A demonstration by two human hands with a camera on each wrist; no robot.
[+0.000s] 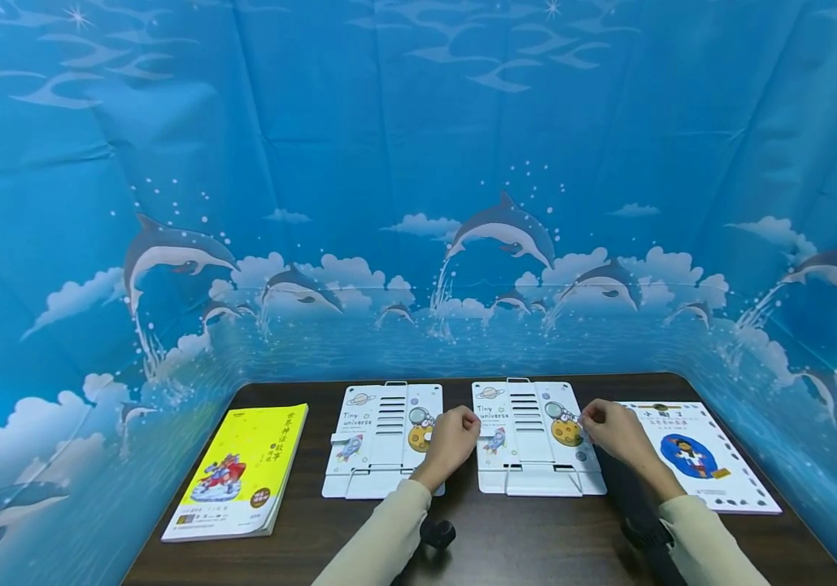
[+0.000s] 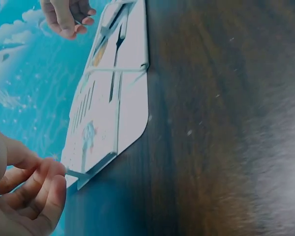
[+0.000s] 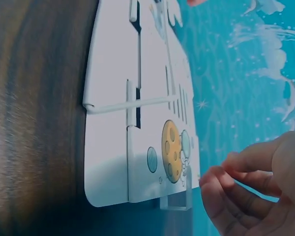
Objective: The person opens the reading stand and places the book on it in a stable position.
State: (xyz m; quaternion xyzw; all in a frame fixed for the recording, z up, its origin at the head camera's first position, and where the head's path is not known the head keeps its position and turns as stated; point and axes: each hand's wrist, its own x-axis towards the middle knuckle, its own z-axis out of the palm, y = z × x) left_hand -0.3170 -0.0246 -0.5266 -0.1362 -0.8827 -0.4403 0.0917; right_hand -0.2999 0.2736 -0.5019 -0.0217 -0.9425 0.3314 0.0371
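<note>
Two white book stands printed with planets and rockets lie on the dark table. My left hand (image 1: 453, 439) hovers between the left book stand (image 1: 359, 482) and the right book stand (image 1: 493, 480). Its fingers are loosely bent, next to the side tab (image 2: 77, 174) of the right stand, and nothing shows in them. Off that stand's other side is my right hand (image 1: 616, 431), with bent fingers and nothing visible in its grasp. In the right wrist view, a clear side piece (image 3: 177, 202) sticks out from the stand, just beside these fingers.
A thick yellow book (image 1: 253, 456) lies at the table's left. On the right lies a white book with a blue circle (image 1: 725, 443), partly behind the right forearm. A small black object (image 1: 438, 534) sits by the left sleeve. A dolphin-printed blue curtain (image 1: 389, 203) surrounds the table.
</note>
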